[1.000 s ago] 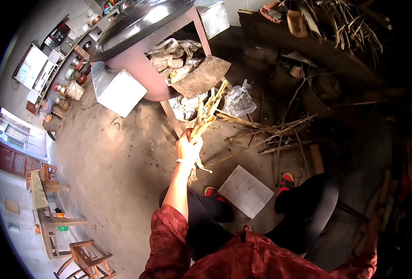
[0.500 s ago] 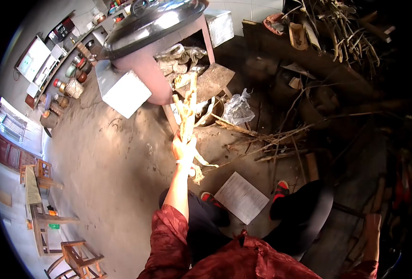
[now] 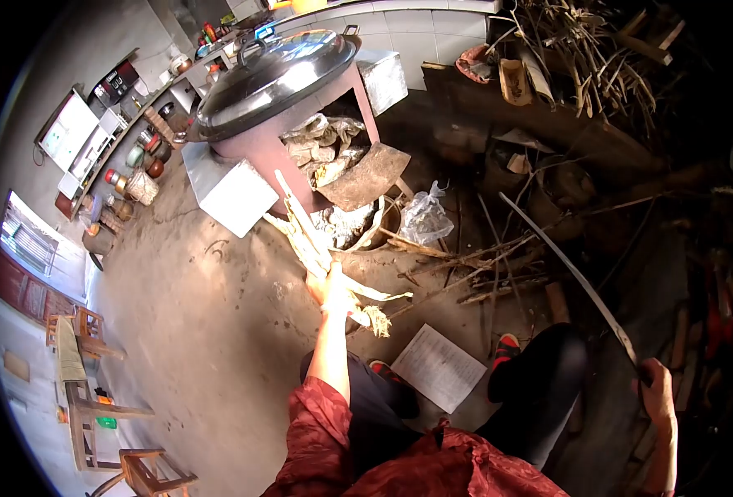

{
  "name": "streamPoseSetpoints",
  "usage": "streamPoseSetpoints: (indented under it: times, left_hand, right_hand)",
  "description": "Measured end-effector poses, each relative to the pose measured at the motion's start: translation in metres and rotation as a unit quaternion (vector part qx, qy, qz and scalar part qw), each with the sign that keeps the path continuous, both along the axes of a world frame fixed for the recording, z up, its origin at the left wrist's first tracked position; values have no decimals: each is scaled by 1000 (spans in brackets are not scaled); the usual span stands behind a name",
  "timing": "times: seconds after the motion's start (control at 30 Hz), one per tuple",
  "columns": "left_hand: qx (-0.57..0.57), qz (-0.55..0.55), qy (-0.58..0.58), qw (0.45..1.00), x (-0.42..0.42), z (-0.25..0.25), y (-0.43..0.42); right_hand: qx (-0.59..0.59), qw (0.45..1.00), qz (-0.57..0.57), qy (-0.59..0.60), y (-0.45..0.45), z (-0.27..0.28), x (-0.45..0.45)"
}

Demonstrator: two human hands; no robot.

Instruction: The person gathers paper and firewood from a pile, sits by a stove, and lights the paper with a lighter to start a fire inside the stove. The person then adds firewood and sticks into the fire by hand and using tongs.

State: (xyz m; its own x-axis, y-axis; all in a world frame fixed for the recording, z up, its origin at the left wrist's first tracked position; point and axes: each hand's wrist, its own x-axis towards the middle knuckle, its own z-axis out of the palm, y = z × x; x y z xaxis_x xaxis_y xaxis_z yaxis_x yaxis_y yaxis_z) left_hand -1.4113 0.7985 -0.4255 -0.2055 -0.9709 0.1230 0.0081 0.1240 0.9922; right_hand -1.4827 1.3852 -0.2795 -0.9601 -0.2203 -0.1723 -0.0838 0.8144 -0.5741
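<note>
The left hand is wrapped round a bundle of stalks low down, near its frayed end, probably to keep loose pieces together; the tips point toward the lower edge of the stove. The right hand grips a rod by one end, seemingly leaving its length free. Paper lies on the floor between the shoes.

The stove is a dusty pink, topped by a glossy black lid with silvery shine. Below the stove, the stalks glow pale straw-yellow. Farther below it I see a dark red shirt with a mottled pattern, black trousers, red-and-black shoes and white paper lined with grey. Right of the stove, the long strip seems grey, though shadow makes that uncertain.
</note>
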Motion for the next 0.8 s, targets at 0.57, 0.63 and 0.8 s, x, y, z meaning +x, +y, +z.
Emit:
streamPoseSetpoints:
  times: [0.57, 0.63, 0.8]
  left_hand:
    - [-39, -16, 31, 999, -7, -6, -1]
    - [-43, -28, 30, 998, -9, 3, 1]
    - [-57, -47, 29, 997, -13, 4, -1]
  right_hand:
    - [-301, 863, 167, -370, -226, 81, -40]
    - [-273, 879, 183, -346, -253, 87, -60]
    - [-222, 896, 226, -311, -316, 86, -106]
